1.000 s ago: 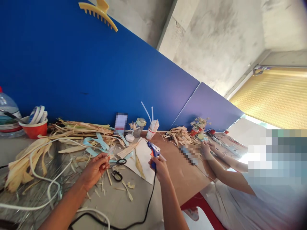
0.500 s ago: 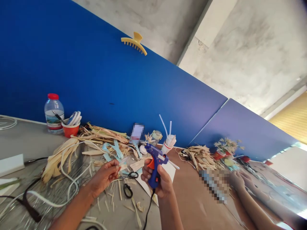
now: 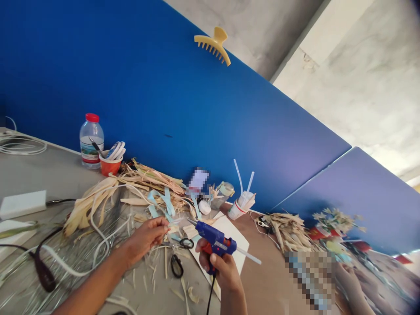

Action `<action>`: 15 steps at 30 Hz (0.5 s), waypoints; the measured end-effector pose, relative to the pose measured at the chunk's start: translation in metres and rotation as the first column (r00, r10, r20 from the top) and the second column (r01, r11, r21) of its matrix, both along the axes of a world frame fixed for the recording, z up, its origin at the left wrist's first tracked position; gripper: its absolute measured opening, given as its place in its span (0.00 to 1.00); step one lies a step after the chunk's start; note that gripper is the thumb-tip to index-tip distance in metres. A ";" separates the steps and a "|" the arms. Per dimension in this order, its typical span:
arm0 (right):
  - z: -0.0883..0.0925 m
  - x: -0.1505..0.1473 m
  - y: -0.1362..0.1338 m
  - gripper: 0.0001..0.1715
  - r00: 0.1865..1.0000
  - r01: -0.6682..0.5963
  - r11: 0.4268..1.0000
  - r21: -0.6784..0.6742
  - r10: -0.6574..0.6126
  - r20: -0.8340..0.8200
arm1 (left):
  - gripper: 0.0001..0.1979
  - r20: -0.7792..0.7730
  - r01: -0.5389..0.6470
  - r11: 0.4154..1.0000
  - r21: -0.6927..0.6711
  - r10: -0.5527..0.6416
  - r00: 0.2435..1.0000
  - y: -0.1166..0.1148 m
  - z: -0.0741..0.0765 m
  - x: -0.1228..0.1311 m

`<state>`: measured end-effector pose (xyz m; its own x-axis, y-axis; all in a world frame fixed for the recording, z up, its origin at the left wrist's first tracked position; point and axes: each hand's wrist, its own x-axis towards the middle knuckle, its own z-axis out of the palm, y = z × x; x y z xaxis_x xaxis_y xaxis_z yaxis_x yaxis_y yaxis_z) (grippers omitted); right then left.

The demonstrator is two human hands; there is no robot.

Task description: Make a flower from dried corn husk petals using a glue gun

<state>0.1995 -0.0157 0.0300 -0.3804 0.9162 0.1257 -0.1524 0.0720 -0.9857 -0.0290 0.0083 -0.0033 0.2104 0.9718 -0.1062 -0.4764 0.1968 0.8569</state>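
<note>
My right hand point(image 3: 220, 268) grips a blue hot glue gun point(image 3: 215, 239), its nozzle pointing left toward my left hand and a glue stick jutting out behind it. My left hand point(image 3: 149, 235) pinches a small pale piece of dried husk point(image 3: 171, 228) between thumb and fingers, just left of the nozzle. Black-handled scissors point(image 3: 179, 257) lie on the table below and between the hands. A white sheet of paper point(image 3: 229, 234) lies under the glue gun.
Dried corn husks and light blue strips point(image 3: 138, 192) are piled behind the hands. A water bottle point(image 3: 91, 141), a red cup point(image 3: 110, 165), a cup with glue sticks point(image 3: 239, 204) and white cables stand about. A blue partition point(image 3: 164, 100) backs the table. Another person's hand point(image 3: 344, 273) is at right.
The view swung left and down. My right hand tipped the glue gun so that its nozzle points at the piece pinched in my left hand; the left hand barely moved.
</note>
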 end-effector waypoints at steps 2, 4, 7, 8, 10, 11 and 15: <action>-0.001 0.002 -0.002 0.25 0.997 -0.021 1.000 0.019 0.019 0.072 | 0.08 -0.017 0.004 1.000 0.009 -0.004 1.000 0.002 -0.004 0.000; -0.002 0.001 -0.003 0.26 0.989 -0.036 0.998 0.043 0.030 0.145 | 0.07 -0.041 0.008 1.000 0.014 -0.008 0.999 0.003 -0.008 0.000; -0.004 0.000 -0.004 0.27 0.980 -0.003 0.998 0.061 -0.010 0.198 | 0.07 -0.080 0.010 1.000 0.018 -0.009 0.997 0.003 -0.010 -0.001; -0.005 -0.001 -0.003 0.26 0.976 0.015 0.998 0.069 -0.030 0.218 | 0.07 -0.086 0.014 1.000 0.021 -0.012 0.996 0.002 -0.010 -0.001; -0.007 -0.001 -0.001 0.26 0.962 0.035 0.995 0.093 -0.059 0.267 | 0.07 -0.086 0.025 0.999 0.025 -0.023 0.996 0.002 -0.010 -0.001; -0.008 -0.001 -0.001 0.25 0.955 0.037 0.994 0.102 -0.065 0.291 | 0.07 -0.083 0.031 0.999 0.027 -0.029 0.996 0.001 -0.009 -0.001; -0.008 -0.001 0.001 0.26 0.947 0.063 0.993 0.101 -0.091 0.309 | 0.08 -0.061 0.062 0.998 0.031 -0.060 0.996 0.000 -0.005 -0.002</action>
